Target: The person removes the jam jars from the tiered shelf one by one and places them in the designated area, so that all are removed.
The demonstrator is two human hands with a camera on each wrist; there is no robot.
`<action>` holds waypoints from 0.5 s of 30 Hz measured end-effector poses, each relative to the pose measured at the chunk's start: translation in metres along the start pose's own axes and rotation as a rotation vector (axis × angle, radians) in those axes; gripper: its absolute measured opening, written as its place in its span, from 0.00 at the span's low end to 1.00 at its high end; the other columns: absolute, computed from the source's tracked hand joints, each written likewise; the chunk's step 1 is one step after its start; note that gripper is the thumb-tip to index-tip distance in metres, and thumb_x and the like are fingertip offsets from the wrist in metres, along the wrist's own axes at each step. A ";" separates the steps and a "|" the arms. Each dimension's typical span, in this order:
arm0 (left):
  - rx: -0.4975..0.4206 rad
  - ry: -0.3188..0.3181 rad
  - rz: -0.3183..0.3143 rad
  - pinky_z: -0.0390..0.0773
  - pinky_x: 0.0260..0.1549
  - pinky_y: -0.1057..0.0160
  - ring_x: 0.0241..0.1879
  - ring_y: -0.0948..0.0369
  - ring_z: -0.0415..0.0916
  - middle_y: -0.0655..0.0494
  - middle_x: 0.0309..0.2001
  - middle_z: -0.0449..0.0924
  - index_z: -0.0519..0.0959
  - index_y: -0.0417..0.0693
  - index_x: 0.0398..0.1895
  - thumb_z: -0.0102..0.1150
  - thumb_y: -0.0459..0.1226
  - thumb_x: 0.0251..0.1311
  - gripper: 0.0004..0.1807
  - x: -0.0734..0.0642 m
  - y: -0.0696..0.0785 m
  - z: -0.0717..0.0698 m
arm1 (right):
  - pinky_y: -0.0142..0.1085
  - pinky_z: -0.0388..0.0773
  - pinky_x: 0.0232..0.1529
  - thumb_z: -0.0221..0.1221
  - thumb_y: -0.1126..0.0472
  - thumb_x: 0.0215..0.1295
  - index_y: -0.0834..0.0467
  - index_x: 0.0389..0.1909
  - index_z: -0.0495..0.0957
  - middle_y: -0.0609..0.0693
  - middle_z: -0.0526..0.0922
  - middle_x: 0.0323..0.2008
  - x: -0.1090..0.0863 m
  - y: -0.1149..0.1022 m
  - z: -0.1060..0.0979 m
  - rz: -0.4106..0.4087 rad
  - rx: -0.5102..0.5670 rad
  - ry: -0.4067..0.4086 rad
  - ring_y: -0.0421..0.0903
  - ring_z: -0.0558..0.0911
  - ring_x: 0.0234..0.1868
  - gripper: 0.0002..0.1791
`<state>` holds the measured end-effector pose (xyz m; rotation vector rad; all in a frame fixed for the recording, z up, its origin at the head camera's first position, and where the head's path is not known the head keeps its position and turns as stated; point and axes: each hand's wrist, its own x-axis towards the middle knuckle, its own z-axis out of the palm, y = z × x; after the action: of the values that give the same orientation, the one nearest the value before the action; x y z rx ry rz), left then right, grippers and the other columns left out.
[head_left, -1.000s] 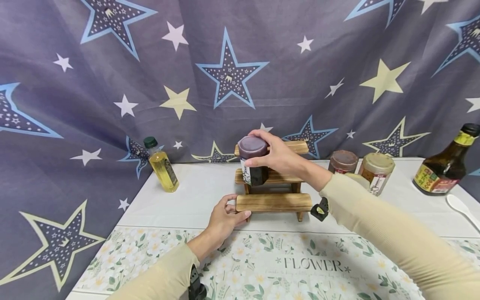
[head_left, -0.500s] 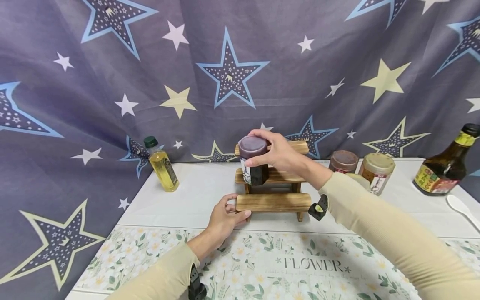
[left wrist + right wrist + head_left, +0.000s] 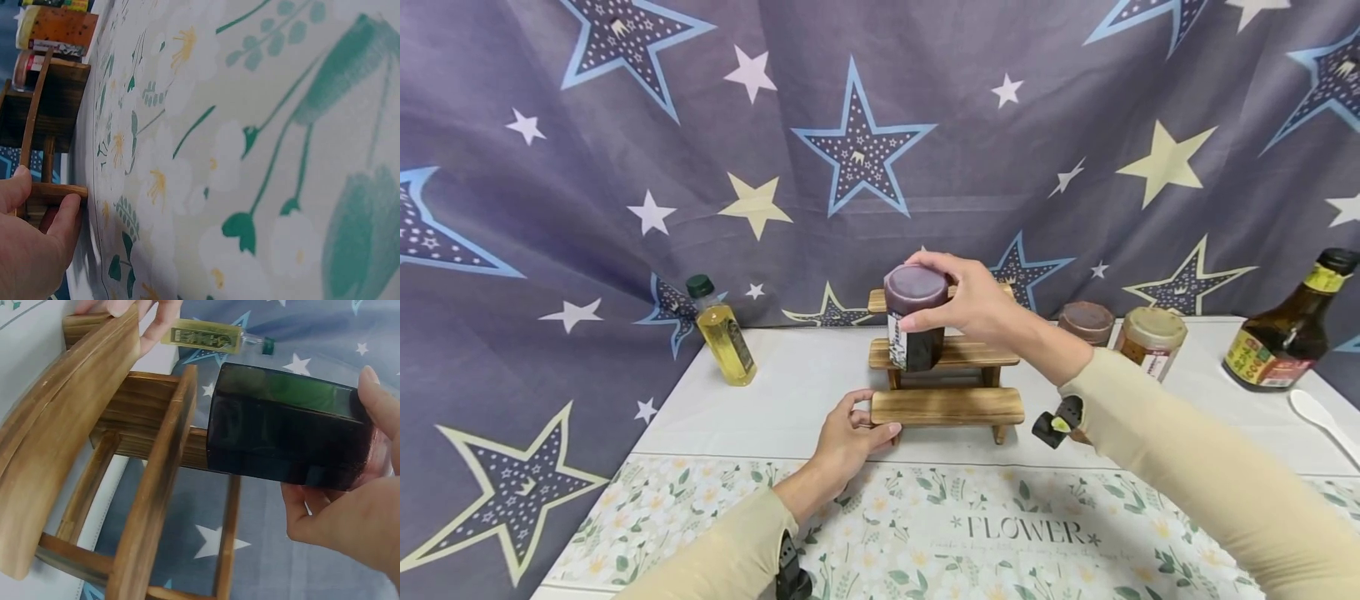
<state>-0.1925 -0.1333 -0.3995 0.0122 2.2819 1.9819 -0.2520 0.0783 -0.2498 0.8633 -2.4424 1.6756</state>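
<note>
A dark jar [image 3: 927,343] with a purple lid and a white label is in my right hand [image 3: 976,304], whose thumb and fingers grip it around the lid end. In the head view the jar overlaps the upper and middle steps of a three-step wooden rack [image 3: 947,406]. The right wrist view shows the base of the jar [image 3: 284,431] close to a step's edge; contact cannot be told. At the rack's left, my left hand [image 3: 842,437] grips the end of the lowest step, with its thumb on the front, also seen in the left wrist view.
Left on the white table stands an oil bottle [image 3: 727,343] with a green cap. To the right are a red-brown-lidded jar [image 3: 1086,321], a pale-lidded jar [image 3: 1152,333], a sauce bottle [image 3: 1279,350] and a white spoon [image 3: 1317,410]. A star-patterned curtain [image 3: 857,158] hangs behind.
The dark jar has come up off its earlier spot, slightly right and closer to the head camera, in my right hand. My left hand stays on the lowest step.
</note>
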 end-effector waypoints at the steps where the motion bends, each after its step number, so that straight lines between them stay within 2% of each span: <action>1: 0.001 0.000 -0.001 0.86 0.44 0.58 0.36 0.57 0.81 0.46 0.37 0.79 0.62 0.41 0.67 0.68 0.31 0.55 0.37 0.000 0.000 0.000 | 0.40 0.78 0.51 0.77 0.60 0.43 0.52 0.57 0.75 0.50 0.77 0.54 -0.002 -0.002 -0.002 0.008 -0.002 0.002 0.46 0.76 0.52 0.36; 4: 0.009 0.001 -0.002 0.86 0.43 0.58 0.36 0.58 0.81 0.46 0.38 0.79 0.62 0.41 0.67 0.68 0.31 0.55 0.37 0.000 0.000 0.000 | 0.41 0.78 0.52 0.77 0.59 0.44 0.53 0.62 0.72 0.50 0.73 0.61 -0.009 -0.008 -0.007 0.032 -0.018 0.006 0.47 0.75 0.55 0.40; 7: 0.016 0.002 -0.004 0.86 0.43 0.59 0.36 0.58 0.81 0.46 0.38 0.79 0.62 0.42 0.67 0.68 0.31 0.55 0.37 -0.001 0.001 0.000 | 0.41 0.78 0.52 0.77 0.59 0.44 0.54 0.64 0.70 0.50 0.71 0.62 -0.015 -0.011 -0.012 0.056 -0.028 0.020 0.47 0.74 0.56 0.43; 10: 0.024 0.002 -0.004 0.86 0.43 0.59 0.37 0.57 0.81 0.46 0.38 0.79 0.61 0.42 0.68 0.68 0.32 0.56 0.37 -0.001 0.001 -0.001 | 0.40 0.79 0.49 0.78 0.60 0.42 0.53 0.63 0.71 0.50 0.74 0.57 -0.019 -0.012 -0.016 0.068 -0.032 0.038 0.47 0.75 0.54 0.43; 15: 0.031 0.001 -0.007 0.86 0.44 0.59 0.38 0.57 0.81 0.46 0.39 0.79 0.61 0.43 0.68 0.68 0.32 0.56 0.38 -0.001 0.000 -0.001 | 0.37 0.81 0.45 0.79 0.60 0.40 0.50 0.61 0.73 0.49 0.77 0.54 -0.028 -0.013 -0.025 0.073 -0.044 0.072 0.45 0.76 0.52 0.42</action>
<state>-0.1914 -0.1341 -0.3995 0.0053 2.3097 1.9440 -0.2287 0.1084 -0.2384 0.7042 -2.4810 1.6383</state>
